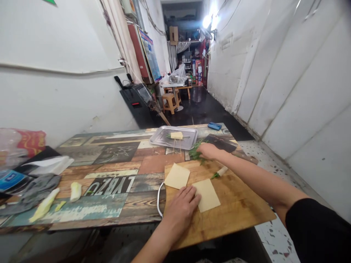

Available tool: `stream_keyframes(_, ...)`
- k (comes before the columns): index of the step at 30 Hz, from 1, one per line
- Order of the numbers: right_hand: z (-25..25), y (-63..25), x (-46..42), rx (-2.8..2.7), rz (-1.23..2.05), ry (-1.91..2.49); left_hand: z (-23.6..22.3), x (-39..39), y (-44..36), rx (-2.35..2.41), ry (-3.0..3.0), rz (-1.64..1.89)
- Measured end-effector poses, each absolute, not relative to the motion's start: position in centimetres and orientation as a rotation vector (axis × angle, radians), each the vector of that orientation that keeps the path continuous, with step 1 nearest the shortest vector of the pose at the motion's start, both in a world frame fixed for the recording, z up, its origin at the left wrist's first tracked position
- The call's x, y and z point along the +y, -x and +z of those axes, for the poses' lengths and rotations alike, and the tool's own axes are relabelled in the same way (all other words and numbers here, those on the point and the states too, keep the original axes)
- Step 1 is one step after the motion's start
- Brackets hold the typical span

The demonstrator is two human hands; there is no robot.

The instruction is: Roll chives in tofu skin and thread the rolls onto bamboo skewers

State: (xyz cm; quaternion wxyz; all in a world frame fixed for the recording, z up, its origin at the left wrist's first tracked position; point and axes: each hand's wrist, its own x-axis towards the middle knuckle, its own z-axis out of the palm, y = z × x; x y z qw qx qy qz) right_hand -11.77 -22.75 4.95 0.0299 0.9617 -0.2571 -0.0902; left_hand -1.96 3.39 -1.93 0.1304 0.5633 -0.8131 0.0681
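My left hand [183, 206] lies on the wooden cutting board [233, 212] with its fingers flat. Its fingertips touch a pale yellow square tofu sheet [206, 195]; a second tofu sheet [177, 176] lies just beyond them. At the board's far edge, my right hand [208, 151] is closed on a bunch of leafy green herbs [195, 152], its fingertips partly hidden. Beneath my right forearm lies a pale piece with a green end [219, 172]. On the metal tray [157, 138] sits a tofu roll [176, 135] with greens sticking out and two thin sticks in it.
A cleaver [221, 143] lies beyond the board, partly behind my right arm. A blue object [214, 126] is at the table's far edge. Cabbage pieces [76, 191], a grey cloth [41, 190] and plastic packages [12, 180] lie on the left. The board has a metal handle [158, 201].
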Motion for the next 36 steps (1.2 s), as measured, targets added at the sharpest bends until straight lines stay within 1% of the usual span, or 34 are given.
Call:
stream_keyframes(4, 4.4, 9.7, -22.3, -0.759, -0.393, -2.935, -1.7, 2.7, 1.9, -2.346, -1.705, 0.120)
stream_keyframes(7, 4.6, 9.3, -22.2, -0.735, -0.408, -2.932, -1.2, 2.5, 1.9, -2.310, -1.697, 0.064)
stream_keyframes(12, 5.7, 10.4, -23.5, -0.677, -0.255, -2.981, 0.2, 2.8, 1.4, -2.225, -1.594, 0.108)
stream_keyframes(15, 6.6, 11.1, -24.5, -0.630, -0.159, -3.025, 1.3, 2.2, 0.6, -2.028, -1.589, 0.074)
stream_keyframes(17, 7.1, 11.3, -25.2, -0.605, -0.111, -3.056, 2.1, 0.7, 0.0, -1.807, -1.618, -0.059)
stream_keyframes(21, 7.6, 11.5, -26.3, -0.605, -0.062, -3.098, 3.0, -5.0, -0.3, -1.217, -1.671, -0.481)
stream_keyframes(22, 7.5, 11.6, -26.5, -0.612, -0.049, -3.109, 2.9, -6.7, -0.2, -1.153, -1.676, -0.509)
stream_keyframes(28, 7.1, 12.3, -26.9, -0.674, 0.064, -3.168, 0.5, -14.8, 2.1, -0.917, -1.619, -0.631)
stream_keyframes(36, 7.3, 13.2, -26.7, -0.785, 0.130, -3.248, -0.4, -17.7, 2.4, -0.810, -1.506, -0.705)
